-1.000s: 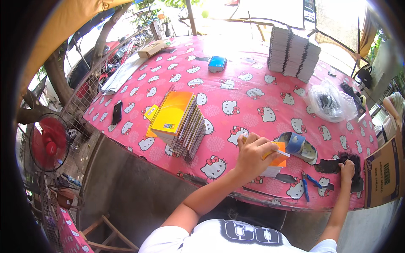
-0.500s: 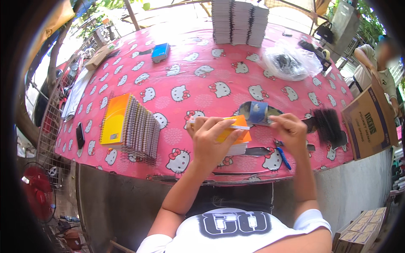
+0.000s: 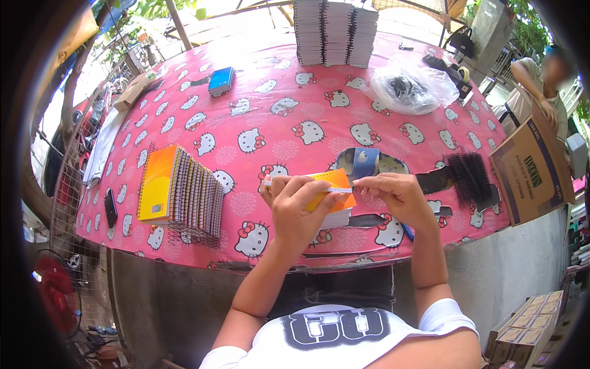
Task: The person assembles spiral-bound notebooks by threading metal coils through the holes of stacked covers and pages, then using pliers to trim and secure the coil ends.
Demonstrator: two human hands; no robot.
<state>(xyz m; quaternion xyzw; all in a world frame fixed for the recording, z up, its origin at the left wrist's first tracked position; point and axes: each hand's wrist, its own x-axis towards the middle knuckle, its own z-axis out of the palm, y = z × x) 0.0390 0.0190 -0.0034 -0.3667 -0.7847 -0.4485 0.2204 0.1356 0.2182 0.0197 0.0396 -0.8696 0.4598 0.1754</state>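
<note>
My left hand (image 3: 295,200) is closed around a small notepad (image 3: 332,179) with a yellow-orange cover, held up over the near middle of the table. Just below that pad, more pads (image 3: 337,219) show their white page edges. My right hand (image 3: 396,190) is pinched at the notepad's right end; something thin and dark shows by the fingertips, too small to make out. To the left stands a row of spiral-bound yellow-orange notebooks (image 3: 161,190). Several black binding coils (image 3: 470,178) lie in a heap on the right.
A pink patterned cloth covers the table (image 3: 258,166). Tall notebook stacks (image 3: 335,34) and a clear plastic bag (image 3: 412,89) stand farther back. A blue notebook pile (image 3: 222,80) and a phone (image 3: 110,207) are leftward. At right, a person (image 3: 541,92) is beside a cardboard box (image 3: 531,172).
My right hand has moved left and come to the end of the notepad in my left hand. It now covers most of the blue pen. The view has shifted slightly.
</note>
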